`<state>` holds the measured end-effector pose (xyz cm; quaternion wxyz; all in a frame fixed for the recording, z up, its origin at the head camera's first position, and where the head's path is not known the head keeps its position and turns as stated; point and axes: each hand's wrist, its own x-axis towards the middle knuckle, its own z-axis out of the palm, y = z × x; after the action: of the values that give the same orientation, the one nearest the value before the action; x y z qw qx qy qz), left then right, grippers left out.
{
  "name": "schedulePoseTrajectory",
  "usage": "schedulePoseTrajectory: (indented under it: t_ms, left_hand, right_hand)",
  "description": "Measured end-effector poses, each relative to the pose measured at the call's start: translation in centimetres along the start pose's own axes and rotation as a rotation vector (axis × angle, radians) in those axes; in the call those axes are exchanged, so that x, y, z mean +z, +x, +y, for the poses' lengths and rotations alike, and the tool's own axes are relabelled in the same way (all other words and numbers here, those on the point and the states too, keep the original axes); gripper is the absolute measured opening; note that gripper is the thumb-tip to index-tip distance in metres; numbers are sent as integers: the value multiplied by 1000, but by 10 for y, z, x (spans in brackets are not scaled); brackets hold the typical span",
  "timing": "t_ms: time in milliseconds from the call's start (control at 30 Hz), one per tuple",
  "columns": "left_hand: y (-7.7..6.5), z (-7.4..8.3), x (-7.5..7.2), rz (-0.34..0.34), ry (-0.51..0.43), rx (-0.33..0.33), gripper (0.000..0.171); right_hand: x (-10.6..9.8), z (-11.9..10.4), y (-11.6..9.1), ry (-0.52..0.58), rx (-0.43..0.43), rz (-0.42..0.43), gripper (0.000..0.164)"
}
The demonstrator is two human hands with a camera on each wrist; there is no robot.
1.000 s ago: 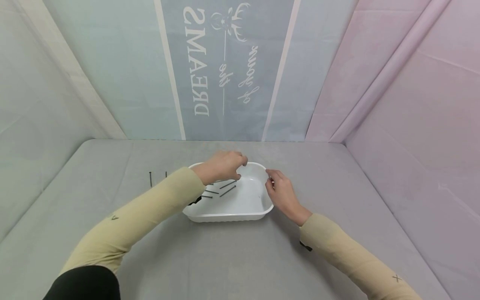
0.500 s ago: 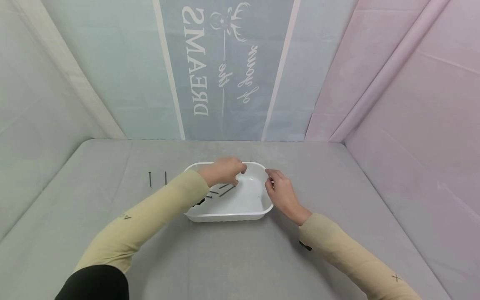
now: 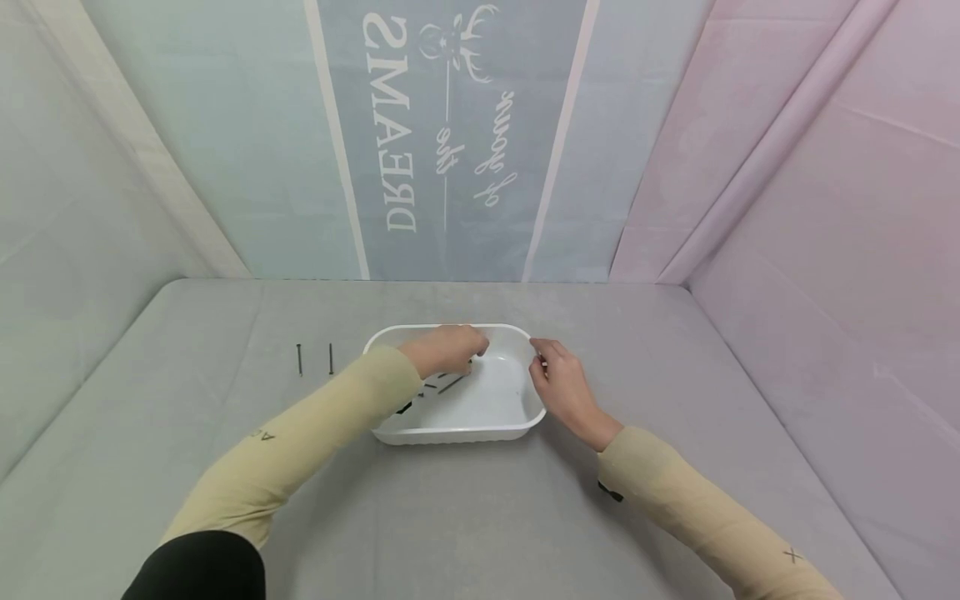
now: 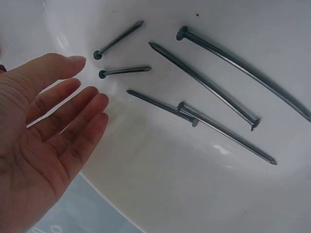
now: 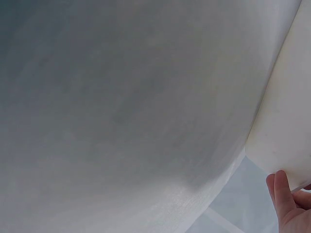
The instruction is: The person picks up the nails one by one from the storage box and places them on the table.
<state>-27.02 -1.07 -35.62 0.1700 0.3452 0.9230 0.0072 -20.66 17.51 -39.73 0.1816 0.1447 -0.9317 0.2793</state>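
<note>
My left hand point(image 3: 448, 348) is over the inside of a white plastic tray point(image 3: 457, 432). In the left wrist view its fingers are loosely bent with nothing between them, and the thumb is apart from them. Several steel nails lie on the tray floor in front of the fingertips. Two short nails point(image 4: 126, 71) are closest to the hand; longer nails point(image 4: 209, 87) lie farther off, and two of them overlap. My right hand point(image 3: 566, 387) pinches the tray's right rim, with fingers point(image 5: 282, 189) against its outer wall in the right wrist view.
Two more nails point(image 3: 331, 358) lie on the grey cloth-covered table point(image 3: 450, 517) left of the tray, close to my left sleeve point(image 3: 322, 433). A printed cloth point(image 3: 450, 250) hangs behind the table, and pink cloth point(image 3: 817, 292) stands along the right side.
My left hand has come down deeper into the tray, covering some nails there. The left sleeve has shifted right, showing more of the two nails on the table. My right hand stays put.
</note>
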Motion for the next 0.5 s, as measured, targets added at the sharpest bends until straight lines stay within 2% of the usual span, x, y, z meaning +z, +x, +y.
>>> schedulePoseTrajectory:
  t_ms: [267,500]
  left_hand:
    - [3,-4,10,24,43,3,4]
    - [3,-4,15,55,85,-12,4]
  right_hand:
    - [1,1,-1,5,-14,11,31]
    - [1,2,-1,5,-4,1,32]
